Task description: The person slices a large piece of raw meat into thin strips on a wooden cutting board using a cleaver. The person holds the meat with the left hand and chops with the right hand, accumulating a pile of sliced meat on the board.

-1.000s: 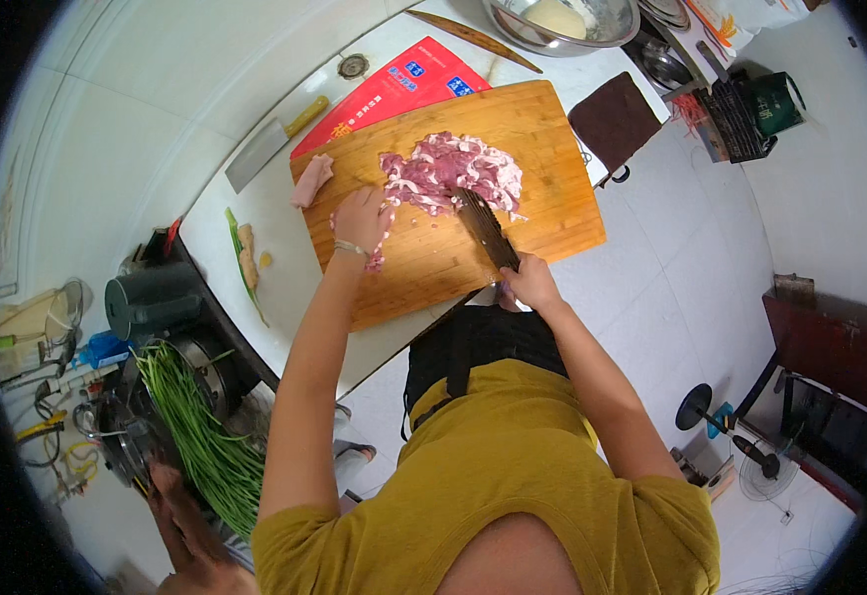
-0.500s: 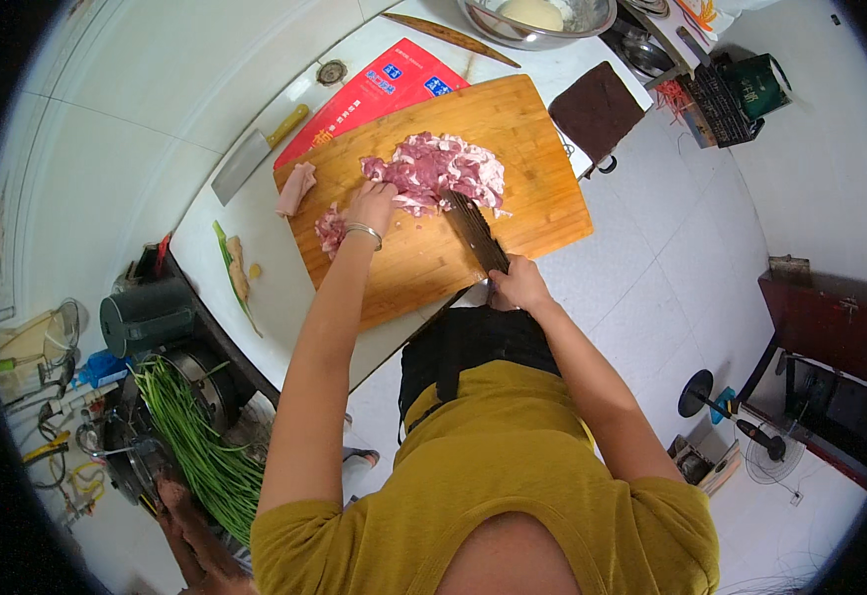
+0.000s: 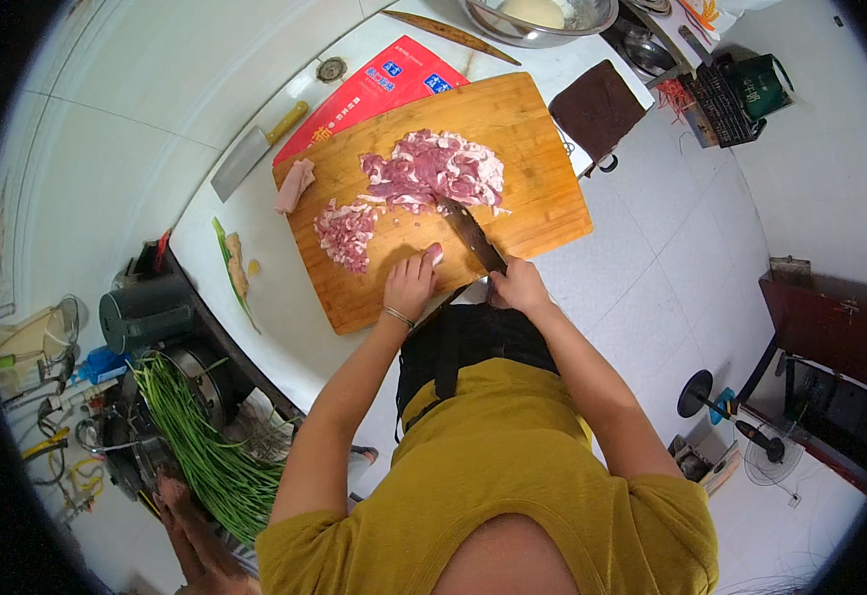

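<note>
On the wooden cutting board lies a heap of sliced raw meat, with a smaller pile of diced meat to its left. My right hand is closed around the handle of a dark-bladed knife; the blade's tip touches the lower edge of the heap. Near the board's front edge, my left hand grips a small strip of meat in its fingertips, left of the blade. A pale pink piece of meat or skin rests at the board's left edge.
A cleaver lies left of a red sheet. Ginger and a green onion stalk sit on the white table. A metal bowl with dough stands behind. Another person's hands are beside green stalks at lower left.
My left hand has moved from the heap's left side toward the board's front edge, with a strip of meat in its fingers. The diced pile is now uncovered. The knife has turned slightly.
</note>
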Tool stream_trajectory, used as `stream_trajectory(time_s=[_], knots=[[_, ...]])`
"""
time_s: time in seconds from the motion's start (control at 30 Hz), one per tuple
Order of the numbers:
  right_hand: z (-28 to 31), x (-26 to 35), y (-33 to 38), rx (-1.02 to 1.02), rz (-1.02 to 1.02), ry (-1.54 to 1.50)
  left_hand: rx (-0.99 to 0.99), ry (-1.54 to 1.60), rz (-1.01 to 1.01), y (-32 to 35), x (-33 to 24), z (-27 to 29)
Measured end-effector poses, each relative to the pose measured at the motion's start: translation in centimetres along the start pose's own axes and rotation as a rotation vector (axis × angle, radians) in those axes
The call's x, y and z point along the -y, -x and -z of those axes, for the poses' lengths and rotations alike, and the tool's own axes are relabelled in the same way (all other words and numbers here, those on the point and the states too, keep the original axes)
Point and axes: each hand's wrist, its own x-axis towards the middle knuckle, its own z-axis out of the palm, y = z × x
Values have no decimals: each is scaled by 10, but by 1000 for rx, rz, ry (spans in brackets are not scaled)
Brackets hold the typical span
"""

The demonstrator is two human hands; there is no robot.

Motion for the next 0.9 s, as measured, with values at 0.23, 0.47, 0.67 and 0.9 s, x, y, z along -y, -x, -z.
stream_trajectory(time_s=[0.23,0.47,0.67,0.9], knots=[[-16,33,-1,137,10,349,76,97,-183,-7,20,-18],[-27,35,-12,172,13,481,24,194,-150,-4,20,-37],[-35,46,-34,239,39,475,-27,185,-152,-8,19,-39],[-18,19,-12,246,-64,469,-27,199,-103,-7,16,-33]])
